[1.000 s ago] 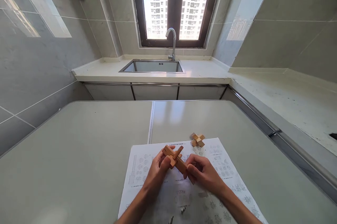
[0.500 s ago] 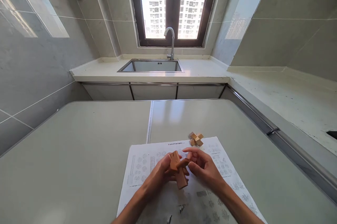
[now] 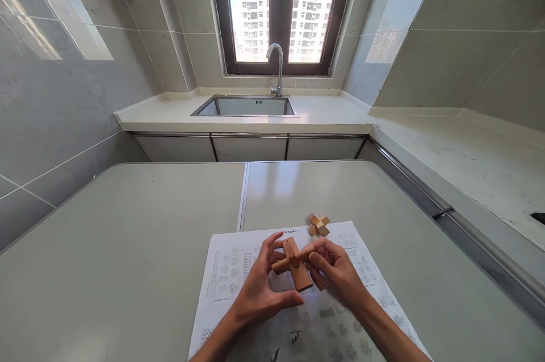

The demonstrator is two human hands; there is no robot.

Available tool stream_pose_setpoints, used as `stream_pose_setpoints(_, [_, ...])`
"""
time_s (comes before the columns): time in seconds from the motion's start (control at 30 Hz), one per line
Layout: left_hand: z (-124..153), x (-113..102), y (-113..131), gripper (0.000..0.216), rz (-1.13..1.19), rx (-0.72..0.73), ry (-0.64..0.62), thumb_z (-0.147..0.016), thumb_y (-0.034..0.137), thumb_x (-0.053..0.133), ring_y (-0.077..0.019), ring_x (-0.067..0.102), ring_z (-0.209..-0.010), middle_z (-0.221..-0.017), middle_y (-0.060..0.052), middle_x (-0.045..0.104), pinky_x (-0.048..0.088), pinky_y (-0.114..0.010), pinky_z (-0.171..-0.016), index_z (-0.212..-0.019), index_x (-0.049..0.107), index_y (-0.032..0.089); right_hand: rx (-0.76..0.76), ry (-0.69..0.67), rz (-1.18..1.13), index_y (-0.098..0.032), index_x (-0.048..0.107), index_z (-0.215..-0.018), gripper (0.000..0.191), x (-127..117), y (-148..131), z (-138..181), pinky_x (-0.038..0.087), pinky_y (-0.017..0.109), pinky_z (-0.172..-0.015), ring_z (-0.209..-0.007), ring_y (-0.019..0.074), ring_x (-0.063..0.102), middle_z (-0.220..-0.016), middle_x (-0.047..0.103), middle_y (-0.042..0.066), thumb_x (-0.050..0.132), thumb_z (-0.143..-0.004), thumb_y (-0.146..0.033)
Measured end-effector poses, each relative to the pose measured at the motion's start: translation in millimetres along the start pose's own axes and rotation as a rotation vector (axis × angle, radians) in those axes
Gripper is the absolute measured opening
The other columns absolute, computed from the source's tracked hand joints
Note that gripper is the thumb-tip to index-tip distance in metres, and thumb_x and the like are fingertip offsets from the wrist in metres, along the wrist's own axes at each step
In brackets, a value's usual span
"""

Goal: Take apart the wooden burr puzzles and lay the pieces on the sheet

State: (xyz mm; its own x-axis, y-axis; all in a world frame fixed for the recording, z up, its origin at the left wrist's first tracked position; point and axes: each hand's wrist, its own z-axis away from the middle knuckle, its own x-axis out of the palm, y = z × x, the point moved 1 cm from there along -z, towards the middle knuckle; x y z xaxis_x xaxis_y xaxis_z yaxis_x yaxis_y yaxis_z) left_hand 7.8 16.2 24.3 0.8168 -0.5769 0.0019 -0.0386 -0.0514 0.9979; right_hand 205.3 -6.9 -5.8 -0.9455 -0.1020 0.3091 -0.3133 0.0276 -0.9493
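Observation:
A brown wooden cross-shaped puzzle [image 3: 293, 262] of interlocked bars hangs just above a printed paper sheet [image 3: 238, 271]. My left hand [image 3: 261, 288] pinches its left and lower ends with thumb and fingers. My right hand [image 3: 334, 271] grips the right end of the crossing bar. A smaller, paler wooden burr puzzle [image 3: 319, 225] lies alone at the far edge of the sheet, beyond my right hand.
The sheet lies on a pale grey table [image 3: 128, 248] with a seam down its middle. Behind it runs a white counter [image 3: 332, 115] with a steel sink [image 3: 244, 106] and a tap [image 3: 277, 67] under a window. Another counter runs along the right wall.
The brown puzzle has been turned in my hands: its long bar now points down toward me and the thin bar lies across. My right hand has closed on the crossing bar.

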Motion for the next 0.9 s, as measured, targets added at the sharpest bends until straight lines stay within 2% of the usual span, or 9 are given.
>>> stream_pose_setpoints(0.1, [0,0,0,0.108,-0.066,0.008,0.023,-0.063,0.044,0.093,-0.0333,0.058,-0.125,-0.136,-0.013,0.058,0.042,-0.050,-0.111,-0.150,0.032,0.028,0.027,-0.016,0.018,-0.017,0.066,-0.091,0.027,2,0,0,0.030,0.020,-0.039,-0.037,0.0054,0.049,-0.068,0.066,-0.002,0.074,-0.092,-0.043])
stream_pose_setpoints(0.23, [0,0,5,0.086,-0.169,0.023,0.044,-0.068,0.036,0.089,-0.0312,0.061,-0.121,-0.125,-0.009,0.066,0.045,-0.048,-0.108,-0.140,0.044,0.026,0.061,-0.032,0.046,-0.017,0.066,-0.091,0.026,4,-1,1,0.032,0.020,-0.039,-0.038,0.0059,0.053,-0.073,0.069,0.000,0.074,-0.092,-0.042])
stream_pose_setpoints(0.5, [0,0,9,0.076,-0.209,0.047,0.118,-0.068,0.035,0.088,-0.0284,0.067,-0.111,-0.116,-0.006,0.069,0.051,-0.046,-0.102,-0.132,0.049,0.024,0.059,-0.044,0.057,-0.018,0.063,-0.093,0.026,3,0,0,0.029,0.019,-0.041,-0.040,0.0048,0.051,-0.075,0.069,0.000,0.070,-0.095,-0.043])
stream_pose_setpoints(0.73, [1,-1,11,0.078,-0.223,0.015,0.141,-0.066,0.039,0.088,-0.0306,0.065,-0.114,-0.122,-0.008,0.067,0.051,-0.047,-0.103,-0.132,0.052,0.024,0.084,-0.062,0.137,-0.020,0.056,-0.088,0.031,2,5,2,0.033,0.021,-0.045,-0.040,0.0090,0.051,-0.050,0.053,-0.009,0.072,-0.093,-0.046])
stream_pose_setpoints(0.9, [2,-2,10,0.078,-0.216,-0.002,0.140,-0.065,0.042,0.089,-0.0314,0.064,-0.114,-0.122,-0.008,0.067,0.048,-0.048,-0.105,-0.132,0.052,0.024,0.079,-0.061,0.140,-0.020,0.056,-0.086,0.032,2,5,2,0.034,0.022,-0.046,-0.041,0.0084,0.050,-0.055,0.057,-0.007,0.072,-0.092,-0.047])
